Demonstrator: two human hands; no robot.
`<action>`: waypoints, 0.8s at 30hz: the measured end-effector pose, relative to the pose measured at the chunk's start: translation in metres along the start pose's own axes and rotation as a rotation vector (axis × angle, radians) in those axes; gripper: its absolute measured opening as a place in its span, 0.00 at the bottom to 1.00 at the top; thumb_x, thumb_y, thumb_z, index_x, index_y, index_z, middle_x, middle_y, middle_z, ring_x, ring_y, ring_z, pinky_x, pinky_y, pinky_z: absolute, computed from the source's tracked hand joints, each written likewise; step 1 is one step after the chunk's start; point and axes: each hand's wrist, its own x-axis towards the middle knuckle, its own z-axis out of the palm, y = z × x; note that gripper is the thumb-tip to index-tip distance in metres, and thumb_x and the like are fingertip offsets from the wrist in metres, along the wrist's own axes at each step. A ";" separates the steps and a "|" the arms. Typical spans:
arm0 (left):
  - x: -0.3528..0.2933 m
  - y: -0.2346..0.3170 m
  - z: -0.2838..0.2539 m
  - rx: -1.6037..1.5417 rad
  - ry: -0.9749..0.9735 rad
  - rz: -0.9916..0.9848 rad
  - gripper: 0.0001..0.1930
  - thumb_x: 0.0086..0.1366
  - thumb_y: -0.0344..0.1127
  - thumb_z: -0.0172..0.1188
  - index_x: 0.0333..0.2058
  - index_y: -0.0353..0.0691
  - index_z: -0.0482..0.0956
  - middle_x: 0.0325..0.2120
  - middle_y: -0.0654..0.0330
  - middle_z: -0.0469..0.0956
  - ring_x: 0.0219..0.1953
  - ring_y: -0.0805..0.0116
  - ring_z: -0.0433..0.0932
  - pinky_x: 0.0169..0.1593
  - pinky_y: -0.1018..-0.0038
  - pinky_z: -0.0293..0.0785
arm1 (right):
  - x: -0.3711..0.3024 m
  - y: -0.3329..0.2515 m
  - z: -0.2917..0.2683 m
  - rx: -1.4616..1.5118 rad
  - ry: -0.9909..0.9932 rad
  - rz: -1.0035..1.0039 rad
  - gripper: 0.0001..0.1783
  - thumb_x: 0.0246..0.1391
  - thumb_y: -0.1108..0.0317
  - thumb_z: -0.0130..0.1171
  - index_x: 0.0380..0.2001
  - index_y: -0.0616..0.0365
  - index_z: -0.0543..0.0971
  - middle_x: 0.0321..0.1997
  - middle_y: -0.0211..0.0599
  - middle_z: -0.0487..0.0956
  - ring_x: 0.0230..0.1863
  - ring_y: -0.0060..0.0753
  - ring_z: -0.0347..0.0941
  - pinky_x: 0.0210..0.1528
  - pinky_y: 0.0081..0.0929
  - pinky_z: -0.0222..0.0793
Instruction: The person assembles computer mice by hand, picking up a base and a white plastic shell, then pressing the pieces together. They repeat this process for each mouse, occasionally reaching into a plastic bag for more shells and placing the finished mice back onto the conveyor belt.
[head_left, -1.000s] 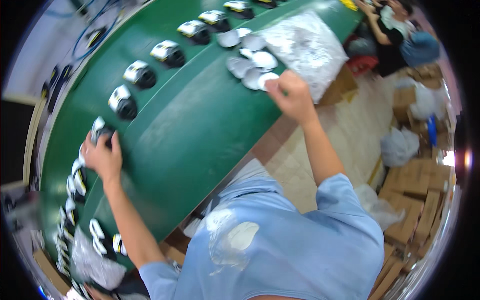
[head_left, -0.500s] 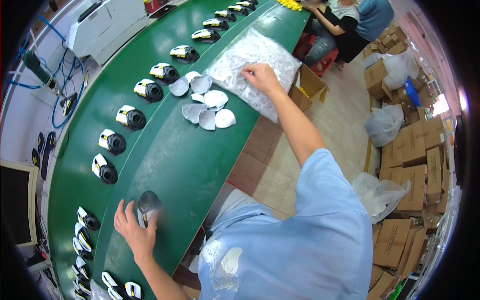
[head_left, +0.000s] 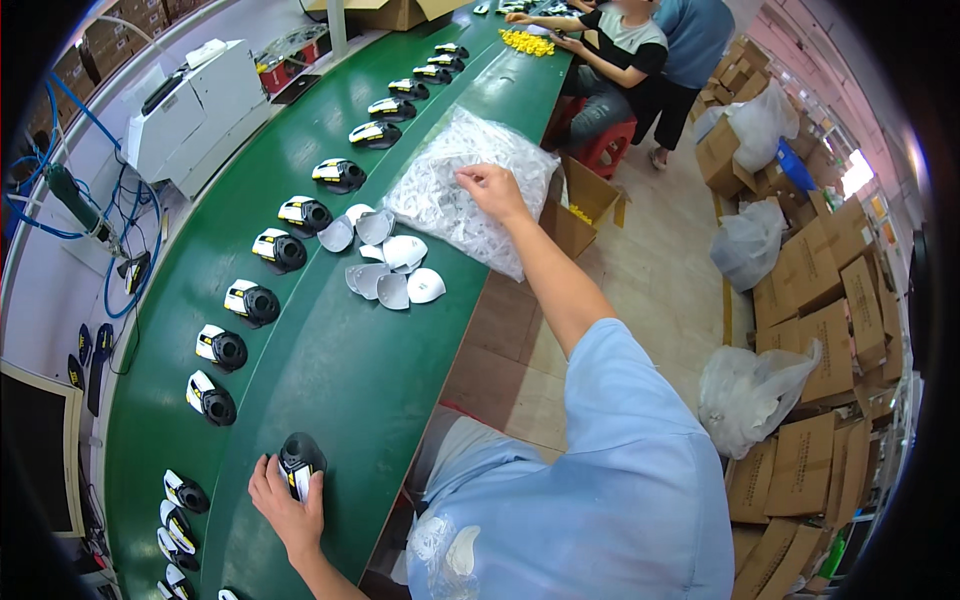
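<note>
My left hand [head_left: 290,503] has its thumb and fingers round a black-and-white plastic housing [head_left: 301,456], which rests on the green bench [head_left: 340,375]. My right hand [head_left: 492,190] is over a large clear bag [head_left: 440,206] filled with small translucent pieces. Its thumb and fingertips are pinched together; whatever may be between them is too small to make out. Beside the bag lie several curved white and grey plastic shells [head_left: 404,252], some showing their hollow side.
Along the belt on the left runs a row of similar housings [head_left: 252,303]. Yellow parts [head_left: 527,42] are heaped at the far end near a seated person [head_left: 610,60]. An open carton [head_left: 578,205] stands beside the bench; stacked cartons [head_left: 800,465] line the right.
My left hand has closed in on the housing, its fingers now round it. My right hand stays pinched above the bag. The whole view has shifted, showing more of the far end.
</note>
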 end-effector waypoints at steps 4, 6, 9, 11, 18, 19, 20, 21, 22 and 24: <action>-0.005 -0.003 0.000 -0.019 -0.003 0.000 0.37 0.63 0.45 0.74 0.66 0.32 0.74 0.69 0.41 0.70 0.71 0.37 0.66 0.74 0.46 0.59 | 0.004 -0.008 -0.009 -0.285 0.098 -0.247 0.12 0.61 0.58 0.73 0.41 0.53 0.94 0.40 0.44 0.90 0.40 0.44 0.87 0.47 0.40 0.81; -0.011 -0.007 0.000 -0.016 0.017 -0.003 0.37 0.63 0.45 0.74 0.66 0.32 0.74 0.69 0.41 0.71 0.70 0.37 0.66 0.74 0.46 0.60 | 0.003 -0.031 -0.010 -0.187 -0.006 -0.013 0.13 0.65 0.57 0.73 0.42 0.54 0.94 0.43 0.45 0.90 0.42 0.37 0.85 0.47 0.36 0.79; -0.013 -0.001 0.008 -0.005 0.036 -0.009 0.36 0.63 0.46 0.73 0.65 0.32 0.75 0.68 0.40 0.72 0.70 0.36 0.67 0.74 0.46 0.60 | 0.006 -0.023 0.013 0.336 0.031 0.053 0.15 0.70 0.57 0.70 0.48 0.56 0.92 0.45 0.42 0.90 0.43 0.28 0.82 0.47 0.29 0.77; -0.020 0.000 0.005 0.022 0.077 0.005 0.35 0.62 0.46 0.74 0.64 0.33 0.76 0.67 0.41 0.74 0.69 0.37 0.69 0.74 0.46 0.61 | -0.026 -0.117 0.018 0.479 -0.206 -0.051 0.15 0.75 0.66 0.63 0.57 0.63 0.88 0.45 0.31 0.89 0.44 0.20 0.79 0.48 0.24 0.75; -0.002 0.010 -0.004 -0.118 -0.045 0.171 0.35 0.65 0.43 0.74 0.69 0.40 0.75 0.70 0.53 0.75 0.72 0.41 0.69 0.76 0.47 0.59 | -0.157 -0.272 0.074 0.671 -0.845 -0.577 0.10 0.62 0.75 0.71 0.45 0.50 0.91 0.42 0.33 0.83 0.43 0.36 0.82 0.47 0.32 0.79; -0.004 0.005 -0.004 -0.157 -0.066 0.191 0.36 0.66 0.41 0.74 0.70 0.41 0.73 0.71 0.54 0.74 0.73 0.41 0.69 0.77 0.46 0.58 | -0.169 -0.282 0.086 0.635 -0.915 -0.621 0.10 0.61 0.75 0.71 0.45 0.50 0.91 0.40 0.33 0.82 0.42 0.36 0.80 0.46 0.33 0.78; -0.006 0.002 -0.002 -0.147 -0.064 0.150 0.36 0.66 0.41 0.74 0.70 0.41 0.73 0.71 0.54 0.74 0.73 0.41 0.69 0.77 0.46 0.58 | -0.177 -0.290 0.096 0.588 -0.975 -0.672 0.10 0.61 0.74 0.71 0.44 0.50 0.91 0.37 0.32 0.80 0.41 0.37 0.79 0.45 0.34 0.77; -0.009 0.000 0.001 -0.220 -0.027 0.136 0.36 0.66 0.39 0.75 0.70 0.42 0.72 0.71 0.54 0.74 0.74 0.42 0.68 0.78 0.45 0.57 | -0.187 -0.292 0.110 0.661 -1.044 -0.607 0.09 0.60 0.72 0.72 0.44 0.49 0.91 0.36 0.32 0.80 0.40 0.38 0.79 0.44 0.36 0.77; -0.012 -0.002 0.005 -0.297 0.011 0.134 0.37 0.66 0.38 0.75 0.70 0.43 0.70 0.72 0.54 0.74 0.76 0.43 0.67 0.80 0.43 0.56 | -0.195 -0.294 0.122 0.675 -1.064 -0.612 0.09 0.60 0.72 0.72 0.44 0.49 0.91 0.36 0.32 0.80 0.40 0.38 0.79 0.44 0.36 0.77; -0.019 -0.006 0.011 -0.297 0.033 0.137 0.37 0.65 0.34 0.75 0.70 0.44 0.67 0.73 0.53 0.73 0.78 0.45 0.66 0.81 0.41 0.53 | -0.205 -0.299 0.140 0.635 -1.047 -0.785 0.09 0.60 0.75 0.72 0.44 0.53 0.91 0.37 0.33 0.82 0.40 0.39 0.80 0.42 0.35 0.77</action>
